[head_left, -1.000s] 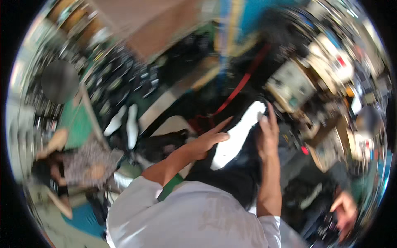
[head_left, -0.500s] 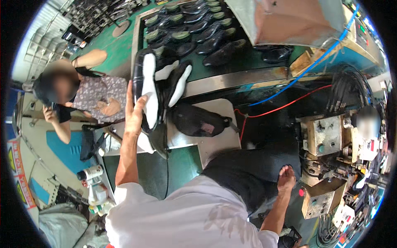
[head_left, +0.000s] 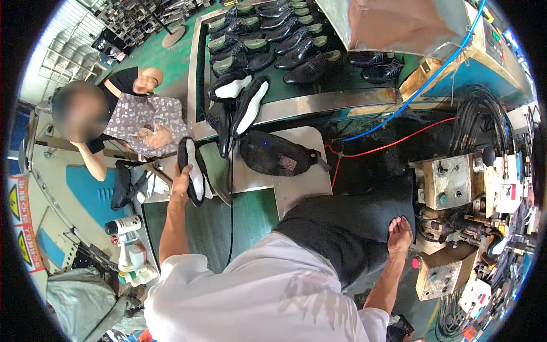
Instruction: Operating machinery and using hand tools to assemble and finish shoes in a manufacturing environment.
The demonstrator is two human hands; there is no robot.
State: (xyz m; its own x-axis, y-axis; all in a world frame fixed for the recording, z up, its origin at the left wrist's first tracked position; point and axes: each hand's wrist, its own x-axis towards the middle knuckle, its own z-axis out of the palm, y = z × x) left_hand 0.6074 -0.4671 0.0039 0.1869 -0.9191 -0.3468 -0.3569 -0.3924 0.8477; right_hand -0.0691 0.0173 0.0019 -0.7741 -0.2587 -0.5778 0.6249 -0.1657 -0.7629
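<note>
My left hand (head_left: 181,183) is closed round the edge of a black shoe (head_left: 195,168), whose white underside faces up. This shoe hangs over the metal table at the left. My right hand (head_left: 400,233) lies by my dark-clad thigh, palm up, its fingers loosely apart with nothing in them. Beyond the left hand, two more black shoes, a shorter one (head_left: 231,88) and a longer one (head_left: 250,107), lean at the conveyor's near corner with white undersides showing. Another black shoe (head_left: 223,128) stands toe-down beside them.
Rows of black shoes (head_left: 296,51) fill the metal-framed conveyor (head_left: 319,104). A black pouch (head_left: 279,154) lies on the metal table (head_left: 305,191). A co-worker in a patterned apron (head_left: 151,119) is at the left. Machine boxes (head_left: 447,182) stand at the right; blue (head_left: 393,121) and red (head_left: 393,149) hoses cross between.
My left hand has drawn the shoe back from the conveyor's corner, toward me and lower. The right hand stays by my thigh. The co-worker's arms have shifted, and the view has moved slightly.
</note>
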